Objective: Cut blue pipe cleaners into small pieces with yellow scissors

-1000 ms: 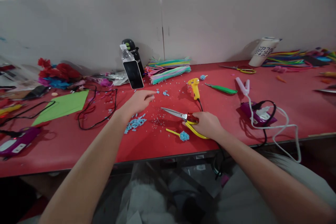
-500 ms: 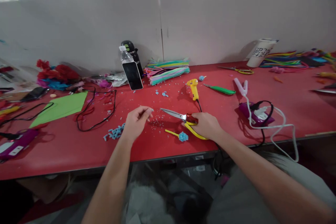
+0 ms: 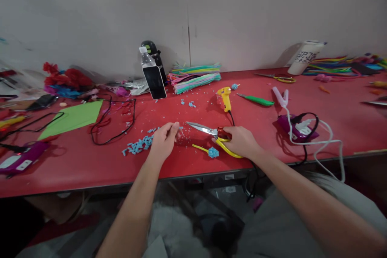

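My right hand (image 3: 238,142) grips the yellow handles of a pair of scissors (image 3: 208,131) that lies on the red table (image 3: 187,161), blades pointing left. My left hand (image 3: 163,142) rests on the table just left of the blade tips, its fingers pinched together; what they hold is too small to name. A heap of small blue cut pieces (image 3: 137,145) lies to the left of that hand. A yellow stem with a blue pompom (image 3: 208,151) lies between my two hands, near the front edge.
A yellow glue gun (image 3: 224,98), a green-handled tool (image 3: 256,100) and a stack of pastel pipe cleaners (image 3: 195,78) lie behind. A phone (image 3: 154,82) leans on bottles. Cables, a green sheet (image 3: 72,118) and purple devices (image 3: 298,130) flank the middle.
My left hand pulled back from the far middle of the table to a spot beside the scissor tips and closed into a pinch. The right hand stayed on the scissors.
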The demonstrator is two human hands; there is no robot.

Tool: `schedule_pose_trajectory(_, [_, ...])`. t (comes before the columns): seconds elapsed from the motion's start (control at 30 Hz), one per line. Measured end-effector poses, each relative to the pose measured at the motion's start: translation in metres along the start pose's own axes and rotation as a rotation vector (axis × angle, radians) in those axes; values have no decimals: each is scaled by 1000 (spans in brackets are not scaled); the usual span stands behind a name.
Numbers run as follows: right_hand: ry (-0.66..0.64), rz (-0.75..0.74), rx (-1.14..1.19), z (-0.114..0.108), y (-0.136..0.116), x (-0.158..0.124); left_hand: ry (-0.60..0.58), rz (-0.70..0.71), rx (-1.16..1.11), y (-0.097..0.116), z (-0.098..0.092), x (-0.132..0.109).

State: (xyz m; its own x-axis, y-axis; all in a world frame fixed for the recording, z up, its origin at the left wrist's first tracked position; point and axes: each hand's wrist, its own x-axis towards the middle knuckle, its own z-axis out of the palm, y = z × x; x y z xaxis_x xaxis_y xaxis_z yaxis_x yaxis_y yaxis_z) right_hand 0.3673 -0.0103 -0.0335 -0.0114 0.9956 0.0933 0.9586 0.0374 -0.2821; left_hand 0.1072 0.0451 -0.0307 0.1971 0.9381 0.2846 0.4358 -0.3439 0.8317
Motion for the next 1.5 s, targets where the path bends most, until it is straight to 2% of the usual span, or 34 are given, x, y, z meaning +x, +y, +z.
schedule_pose_trajectory(0.17, [-14,-5,-24,-2,-2,0,9,11,23,2,1,0])
schedule_pose_trajectory(0.37, [-22,1,-49,0,-1,0,38,-9,-127,-4,4,2])
schedule_pose_trajectory(0.6, [-23,7,-37,-2,-3,0,86,114,-62,-12,5,3])
schedule_pose_trajectory(0.8, [-33,19,-41,-1,-3,0,88,135,-54,-12,4,3])
schedule_pose_trajectory(1.0, [-39,24,-54,-1,-3,0,75,118,-38,-6,2,2])
schedule_pose_trajectory(1.27, [-33,16,-58,1,-1,0,-10,-7,-324,-3,5,1])
schedule_pose_trajectory(1.5, [-49,20,-72,1,-2,1,19,-13,-263,-5,3,2])
